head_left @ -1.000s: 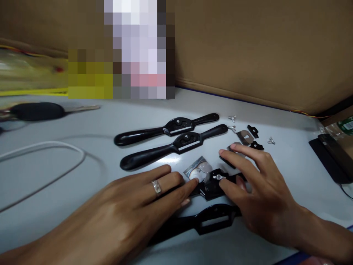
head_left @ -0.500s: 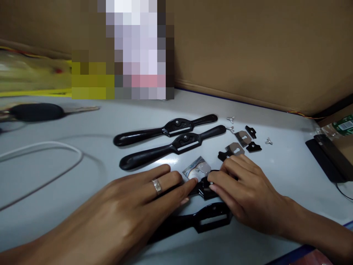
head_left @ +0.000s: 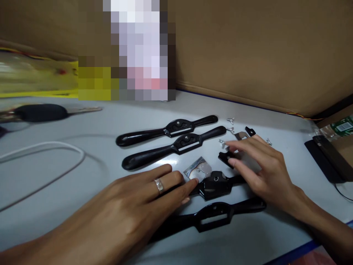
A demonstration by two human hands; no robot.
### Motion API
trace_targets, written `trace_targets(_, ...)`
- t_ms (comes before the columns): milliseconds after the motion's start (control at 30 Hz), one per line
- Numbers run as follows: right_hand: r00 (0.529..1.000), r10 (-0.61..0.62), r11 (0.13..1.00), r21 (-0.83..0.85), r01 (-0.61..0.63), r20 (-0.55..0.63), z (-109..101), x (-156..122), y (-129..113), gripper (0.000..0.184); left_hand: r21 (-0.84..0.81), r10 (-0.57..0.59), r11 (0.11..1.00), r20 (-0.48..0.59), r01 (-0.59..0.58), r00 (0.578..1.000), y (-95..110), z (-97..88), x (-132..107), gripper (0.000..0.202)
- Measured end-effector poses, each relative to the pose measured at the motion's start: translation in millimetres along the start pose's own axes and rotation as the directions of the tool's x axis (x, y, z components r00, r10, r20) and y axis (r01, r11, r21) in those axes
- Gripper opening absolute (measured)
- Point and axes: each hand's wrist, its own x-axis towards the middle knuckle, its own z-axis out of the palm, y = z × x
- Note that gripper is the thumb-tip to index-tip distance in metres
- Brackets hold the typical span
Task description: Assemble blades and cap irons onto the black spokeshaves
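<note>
My left hand (head_left: 143,195), with a ring on one finger, grips the handle of a black spokeshave (head_left: 216,187) between index finger and thumb. A black cap covers that spokeshave's middle and shows a round hole. A shiny slotted blade (head_left: 198,170) lies against the index fingertip. To the right, my right hand (head_left: 260,163) is open, thumb and index finger apart. A small silver wing screw (head_left: 222,143) sits beside its index fingertip. By the thumb is a loose black cap piece (head_left: 226,159). Nearest me lies another spokeshave body (head_left: 216,217), its handle partly under my left hand.
Two more black spokeshave bodies (head_left: 179,127) lie beyond my hands. Other wing screws (head_left: 231,120), a blade (head_left: 241,135) and a black cap (head_left: 250,131) are behind my right hand. Keys (head_left: 41,112) and a white cable (head_left: 79,151) lie left, a black device (head_left: 328,158) right.
My right hand has lifted off the spokeshave's cap and moved up and right, and its fingers have opened. A wing screw now shows by its fingertips. The left hand has barely moved.
</note>
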Motion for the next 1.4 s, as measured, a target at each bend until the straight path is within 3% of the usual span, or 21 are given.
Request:
trace_targets(100,0.99,-0.069,0.997,-0.03,0.073,0.12,2.2,-3.1,-12.5,0.014,-0.046,-0.026,0.999,0.01,0.027,1.0,1.5,-1.3,-2.6,0.052)
trace_targets(200,0.958,0.034,0.999,0.019,-0.041,0.286,5.0,-3.0,-21.1,0.012,-0.08,-0.037,0.996,0.012,0.037,0.999,3.6,-1.5,-2.9,0.052)
trace_targets(300,0.932,0.111,0.977,0.132,-0.165,0.344,9.0,0.2,-18.4,0.011,-0.049,0.0,0.999,0.004,0.0,1.0,3.8,-0.6,1.1,0.044)
trace_targets(433,0.964,0.138,0.966,0.184,-0.182,0.228,9.6,5.8,-4.0,0.023,0.01,0.02,1.0,-0.014,-0.02,1.0,-0.2,0.1,3.0,0.04)
trace_targets(567,0.975,0.199,0.973,0.097,-0.209,0.102,1.0,10.4,21.4,0.03,0.013,-0.021,1.0,0.029,0.02,0.999,-5.1,0.3,-8.1,0.045)
trace_targets(667,0.975,0.219,0.975,0.024,-0.219,0.027,-3.5,9.7,35.1,0.024,-0.035,-0.085,0.996,0.059,0.087,0.995,-5.8,1.8,-13.9,0.05)
trace_targets(767,0.985,0.172,0.985,-0.005,-0.172,0.0,0.8,3.9,25.5,0.014,-0.082,-0.114,0.99,0.032,0.116,0.993,-3.9,1.8,-9.7,0.047)
trace_targets(900,0.989,0.031,0.997,0.064,-0.041,0.146,13.6,-1.7,-5.9,0.007,-0.077,-0.066,0.995,0.005,0.066,0.998,-1.4,-1.9,-2.0,0.039)
trace_targets(1000,0.987,0.08,0.985,0.139,-0.099,0.137,12.9,2.5,-9.2,0.016,-0.066,-0.071,0.995,0.034,0.073,0.997,-0.9,-1.4,-5.4,0.042)
trace_targets(1167,0.955,0.294,0.955,0.045,-0.293,-0.039,-11.8,13.1,30.4,0.022,-0.015,-0.094,0.996,-0.022,0.093,0.995,-3.7,6.0,-16.7,0.052)
trace_targets(1400,0.887,0.419,0.858,-0.235,-0.457,-0.196,-48.6,18.8,92.6,0.018,-0.042,-0.098,0.994,-0.018,0.097,0.995,-1.4,2.0,-45.2,0.061)
